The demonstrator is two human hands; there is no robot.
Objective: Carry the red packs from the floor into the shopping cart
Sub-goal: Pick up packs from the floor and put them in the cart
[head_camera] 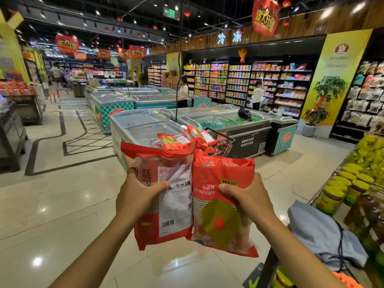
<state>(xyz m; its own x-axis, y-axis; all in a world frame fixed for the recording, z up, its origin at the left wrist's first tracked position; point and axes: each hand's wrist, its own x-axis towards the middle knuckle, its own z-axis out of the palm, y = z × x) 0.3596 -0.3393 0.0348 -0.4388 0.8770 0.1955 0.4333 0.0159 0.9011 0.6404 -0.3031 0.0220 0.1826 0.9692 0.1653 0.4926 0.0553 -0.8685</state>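
Left hand [138, 194] and right hand [248, 196] each grip 1 red pack [166, 196] (thumbs in front).

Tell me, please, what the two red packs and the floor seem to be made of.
Left pack: thin glossy plastic film, by its creases and sheen. Right pack: the same film, partly clear, with stacked cup rims showing through. Floor: polished stone or ceramic tile, by the lamp reflections and joints; which one is unclear.
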